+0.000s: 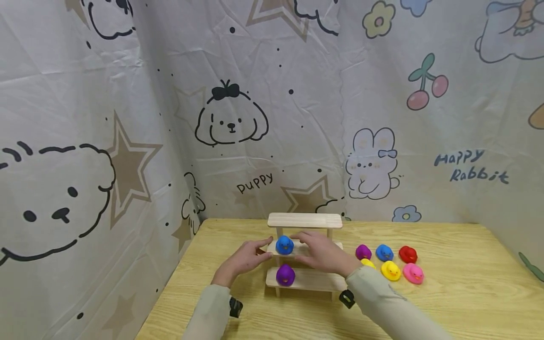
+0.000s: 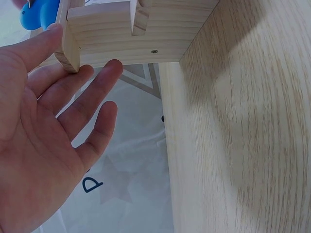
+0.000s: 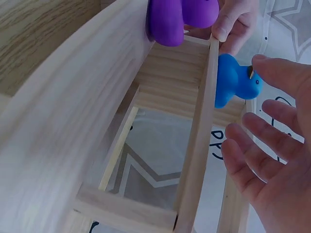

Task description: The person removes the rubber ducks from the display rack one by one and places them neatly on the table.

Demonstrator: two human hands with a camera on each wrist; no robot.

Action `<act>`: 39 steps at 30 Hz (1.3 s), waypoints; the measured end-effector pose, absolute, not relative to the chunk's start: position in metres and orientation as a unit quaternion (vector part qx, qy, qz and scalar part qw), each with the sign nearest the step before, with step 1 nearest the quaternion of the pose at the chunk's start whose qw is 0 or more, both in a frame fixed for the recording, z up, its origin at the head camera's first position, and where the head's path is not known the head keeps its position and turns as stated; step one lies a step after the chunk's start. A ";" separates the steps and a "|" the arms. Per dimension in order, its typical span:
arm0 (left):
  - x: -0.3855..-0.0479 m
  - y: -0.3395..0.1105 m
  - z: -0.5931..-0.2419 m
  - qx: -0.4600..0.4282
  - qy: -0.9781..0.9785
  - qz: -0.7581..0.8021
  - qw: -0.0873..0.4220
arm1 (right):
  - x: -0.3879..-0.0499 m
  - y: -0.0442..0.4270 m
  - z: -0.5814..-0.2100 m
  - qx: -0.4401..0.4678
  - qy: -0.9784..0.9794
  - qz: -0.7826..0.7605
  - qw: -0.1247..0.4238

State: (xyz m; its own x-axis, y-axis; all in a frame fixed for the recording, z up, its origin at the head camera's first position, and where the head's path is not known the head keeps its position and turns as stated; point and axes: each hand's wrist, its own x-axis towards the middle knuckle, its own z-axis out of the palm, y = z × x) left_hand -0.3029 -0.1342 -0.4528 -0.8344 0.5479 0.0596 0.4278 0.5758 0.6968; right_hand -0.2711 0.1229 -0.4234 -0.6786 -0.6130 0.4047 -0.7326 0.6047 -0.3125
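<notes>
A three-tier wooden stand [image 1: 304, 220] stands on the table. On the left end of its middle shelf sits a blue rubber duck [image 1: 284, 245]; a purple rubber duck [image 1: 285, 275] sits on the bottom shelf below it. My left hand [image 1: 243, 259] pinches the left end of the middle shelf, thumb at the front edge and fingers behind, as the left wrist view shows. My right hand [image 1: 325, 255] is over the middle shelf, fingers spread and loosely bent. In the right wrist view its thumb is beside the blue duck's head; whether they touch I cannot tell.
Right of the stand, loose rubber ducks lie in two rows: purple [image 1: 363, 251], blue [image 1: 384, 253] and red [image 1: 408, 255] behind; yellow [image 1: 391, 271] and pink [image 1: 413, 273] in front, with another yellow one partly behind my right forearm. A printed curtain [image 1: 306, 141] borders the wooden table [image 1: 459, 293].
</notes>
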 end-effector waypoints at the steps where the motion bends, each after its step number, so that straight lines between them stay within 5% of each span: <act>1: -0.303 -0.134 -0.453 0.278 0.883 0.369 0.081 | -0.272 0.121 -0.424 0.379 -0.886 0.232 0.130; 39: -0.304 -0.135 -0.455 0.278 0.882 0.373 0.081 | -0.285 0.095 -0.427 0.349 -0.897 0.231 0.145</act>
State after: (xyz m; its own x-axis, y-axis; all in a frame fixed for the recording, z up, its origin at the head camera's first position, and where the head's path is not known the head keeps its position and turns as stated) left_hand -0.3039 -0.1349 -0.4547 -0.8318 0.5514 0.0643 0.4304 0.5674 0.7020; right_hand -0.2850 0.0945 -0.4272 -0.7144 -0.5593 0.4204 -0.6928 0.6500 -0.3125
